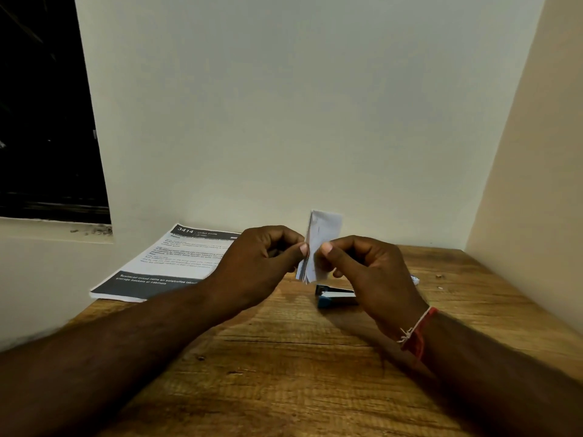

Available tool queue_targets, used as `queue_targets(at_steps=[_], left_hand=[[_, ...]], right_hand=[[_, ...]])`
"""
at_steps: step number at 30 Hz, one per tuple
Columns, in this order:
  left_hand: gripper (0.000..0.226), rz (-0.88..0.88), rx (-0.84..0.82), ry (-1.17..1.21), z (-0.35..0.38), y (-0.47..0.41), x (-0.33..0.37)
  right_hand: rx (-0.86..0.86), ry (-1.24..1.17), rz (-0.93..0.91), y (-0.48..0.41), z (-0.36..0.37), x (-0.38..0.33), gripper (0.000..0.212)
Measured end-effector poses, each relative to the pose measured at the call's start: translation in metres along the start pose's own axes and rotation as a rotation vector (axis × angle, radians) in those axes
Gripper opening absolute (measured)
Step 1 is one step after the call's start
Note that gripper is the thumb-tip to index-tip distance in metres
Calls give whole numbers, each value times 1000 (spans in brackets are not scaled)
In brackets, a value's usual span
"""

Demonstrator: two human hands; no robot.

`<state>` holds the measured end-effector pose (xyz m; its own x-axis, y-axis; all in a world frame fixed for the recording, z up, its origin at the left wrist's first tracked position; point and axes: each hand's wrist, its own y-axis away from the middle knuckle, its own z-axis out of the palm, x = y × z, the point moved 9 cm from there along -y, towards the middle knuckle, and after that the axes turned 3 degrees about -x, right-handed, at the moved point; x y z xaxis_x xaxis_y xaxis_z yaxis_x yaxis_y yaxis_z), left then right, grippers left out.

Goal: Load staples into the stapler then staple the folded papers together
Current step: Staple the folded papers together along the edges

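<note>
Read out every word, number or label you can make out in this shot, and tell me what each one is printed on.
"3414": white number in the dark header of the printed sheet at the table's left.
"LIVING ROOM": small header text beside it, only just legible.
Body paragraphs and the white line in the sheet's dark bottom band: too blurred to read.
Folded papers, pinched by both hands: faint marks, unreadable.
Blue stapler: no readable label.

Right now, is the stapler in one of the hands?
No, the stapler lies on the table while both hands pinch the folded papers.
</note>
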<state>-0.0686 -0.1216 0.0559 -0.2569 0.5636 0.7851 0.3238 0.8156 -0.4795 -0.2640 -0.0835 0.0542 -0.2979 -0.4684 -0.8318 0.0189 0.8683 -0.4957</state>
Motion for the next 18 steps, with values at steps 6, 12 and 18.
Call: queue_targets(at_steps=[6,12,18], left_hand=[[20,-118,-57,312,3,-2,-20],[32,-185,-52,413,4,-3,-31],[29,-169,-36,420,4,0,-21]], right_hand=[[172,-96,95,-4,-26,12,23],[-2,-70,143,-4,-9,19,14],[12,-68,121,-5,-14,13,15]])
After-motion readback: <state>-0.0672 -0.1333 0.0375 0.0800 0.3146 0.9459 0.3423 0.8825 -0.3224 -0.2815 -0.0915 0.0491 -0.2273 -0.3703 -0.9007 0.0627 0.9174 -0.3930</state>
